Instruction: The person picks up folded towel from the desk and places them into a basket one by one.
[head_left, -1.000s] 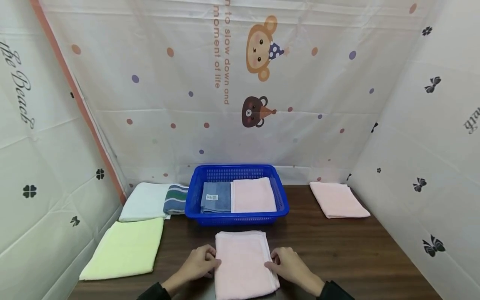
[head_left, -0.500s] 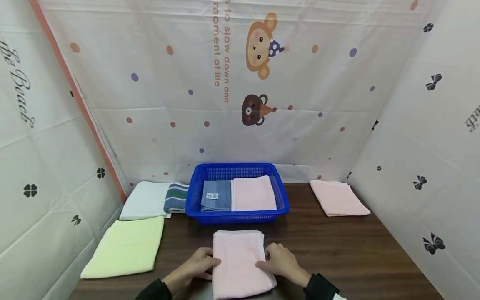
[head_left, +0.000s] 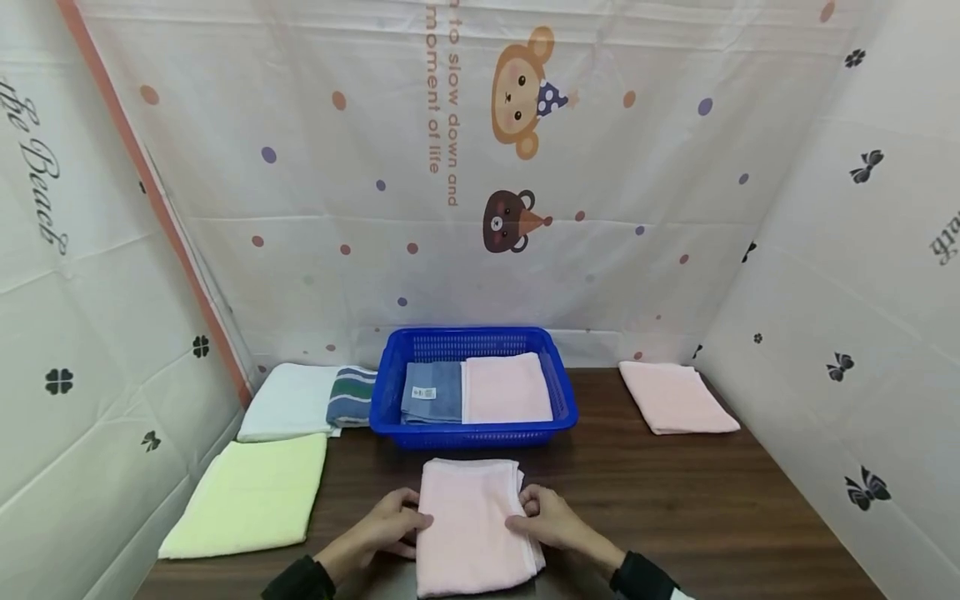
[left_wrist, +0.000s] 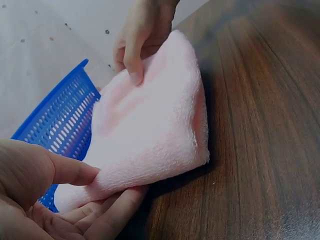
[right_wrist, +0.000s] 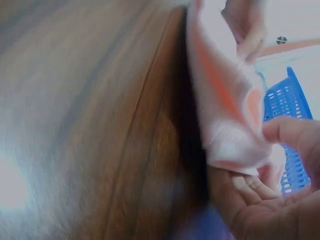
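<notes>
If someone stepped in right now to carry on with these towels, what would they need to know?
Left hand: grips the left edge of the folded pink towel, thumb on top, fingers underneath.
Right hand: grips its right edge the same way.
The towel is at the front of the table, just before the blue basket.
Done: this towel is folded; the basket already holds a blue towel and a pink one.
Left, probably: this towel goes in, then the loose ones on the table.
</notes>
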